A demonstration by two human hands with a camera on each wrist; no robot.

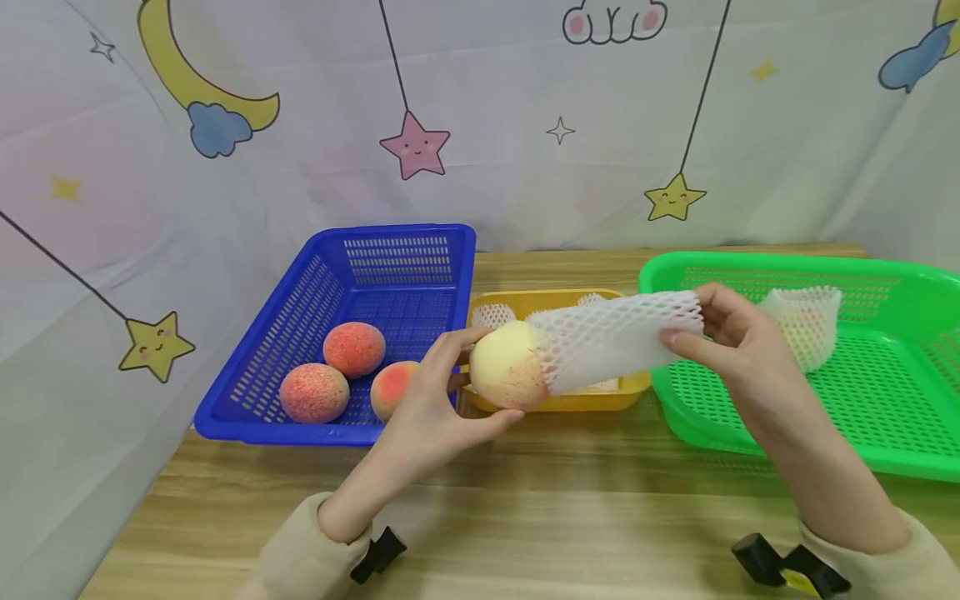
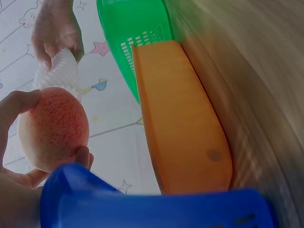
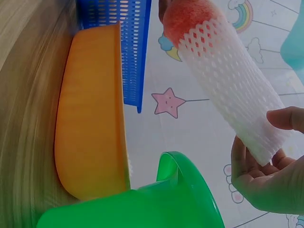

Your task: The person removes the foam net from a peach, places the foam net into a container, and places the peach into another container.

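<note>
My left hand [image 1: 438, 396] grips a pale yellow and pink peach [image 1: 504, 367], with fingers and thumb around its side. A white foam net sleeve [image 1: 615, 342] covers the peach's right end and stretches off to the right. Its far end is pinched between the thumb and fingers of my right hand [image 1: 738, 354]. In the right wrist view the sleeve [image 3: 232, 80] overlaps the lower part of the peach [image 3: 190, 21]. The left wrist view shows the peach's red side [image 2: 59, 126]. Both hands are raised above the yellow basket [image 1: 562, 404], which holds more foam net sleeves [image 1: 492, 315].
To the left, a blue basket [image 1: 243, 432] holds three peaches [image 1: 315, 392]. A green basket [image 1: 885, 417] stands on the right with a foam-netted fruit [image 1: 806, 325] inside. All stand on a wooden table [image 1: 585, 517] before a cartoon-patterned curtain [image 1: 510, 83].
</note>
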